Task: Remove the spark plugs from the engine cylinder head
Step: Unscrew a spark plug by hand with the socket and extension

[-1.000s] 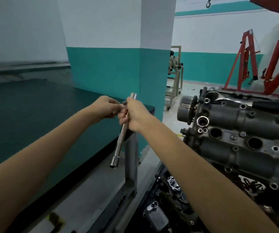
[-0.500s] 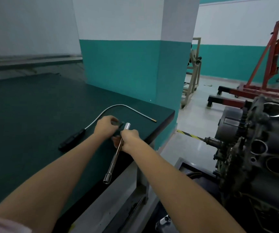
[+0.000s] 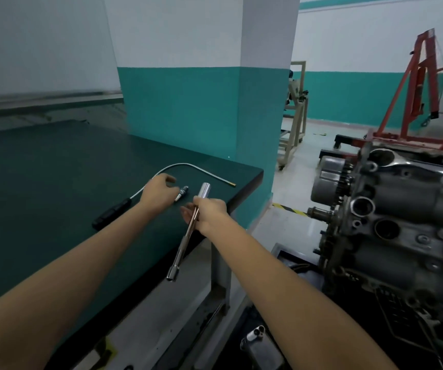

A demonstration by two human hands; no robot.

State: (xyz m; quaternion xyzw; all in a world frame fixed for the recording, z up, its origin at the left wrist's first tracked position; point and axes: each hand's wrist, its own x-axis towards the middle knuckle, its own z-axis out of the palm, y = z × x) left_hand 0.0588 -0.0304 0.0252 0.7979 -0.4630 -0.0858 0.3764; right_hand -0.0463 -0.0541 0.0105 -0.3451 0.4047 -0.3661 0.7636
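Spark plug [image 3: 181,193], one in count, now lies on the green bench top [image 3: 54,188] just beside the left hand [image 3: 158,193]. Half a second ago both hands were together at the top of the socket tool and no plug lay on the bench. The left hand has since parted from the tool; its fingers are loosely curled over the bench and hold nothing. The right hand [image 3: 209,213] grips the shaft of the one long spark plug socket wrench [image 3: 188,231], which slants down past the bench edge.

Judgement: one plug is out and set down, and the wrench is free for another well.

One flexible pick-up tool [image 3: 167,169] lies behind the hands. One cylinder head [image 3: 407,209] stands at right, well apart, with several open wells visible; whether plugs remain inside them cannot be told.
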